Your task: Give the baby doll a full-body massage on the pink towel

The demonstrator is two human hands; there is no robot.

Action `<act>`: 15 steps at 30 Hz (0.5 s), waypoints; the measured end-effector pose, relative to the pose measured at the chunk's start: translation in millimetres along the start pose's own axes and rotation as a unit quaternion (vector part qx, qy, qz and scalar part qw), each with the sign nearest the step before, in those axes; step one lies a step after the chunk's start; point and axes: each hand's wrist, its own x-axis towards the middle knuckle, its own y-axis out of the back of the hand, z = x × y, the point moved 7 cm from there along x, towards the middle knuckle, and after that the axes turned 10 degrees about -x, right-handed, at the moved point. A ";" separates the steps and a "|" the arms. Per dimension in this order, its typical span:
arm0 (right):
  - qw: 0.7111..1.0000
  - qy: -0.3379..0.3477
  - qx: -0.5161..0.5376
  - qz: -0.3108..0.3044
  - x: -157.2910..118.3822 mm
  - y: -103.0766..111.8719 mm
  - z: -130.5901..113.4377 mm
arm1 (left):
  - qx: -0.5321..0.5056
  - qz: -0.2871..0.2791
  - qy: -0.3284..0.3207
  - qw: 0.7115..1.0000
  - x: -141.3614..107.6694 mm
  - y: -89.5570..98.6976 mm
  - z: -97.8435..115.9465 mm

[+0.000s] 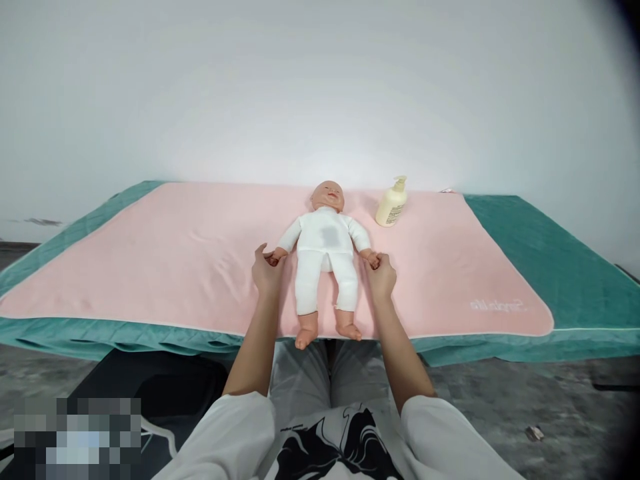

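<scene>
A baby doll [327, 267] with a white cloth body lies on its back, its head away from me and its feet at the near edge. A grey patch marks its chest. My left hand [267, 270] is closed around the doll's hand on the left side, thumb up. On the other side my right hand [383, 275] grips the doll's other hand between thumb and fingers. Both doll arms are spread outward and down. Beyond my right hand, a pale yellow pump bottle [391, 205] stands upright near the doll's head.
A pink mat [440, 267] lies under the doll, over a teal quilted cover [555, 253] on the table. A white wall [320, 87] rises behind. Below on the left is a black chair [165, 387], partly behind a blurred patch. A small scrap [535, 433] lies on the grey floor.
</scene>
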 end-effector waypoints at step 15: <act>0.982 -0.068 0.171 0.028 9.3 -5.3 5.8 | -0.128 0.033 -0.007 0.991 2.2 1.3 2.0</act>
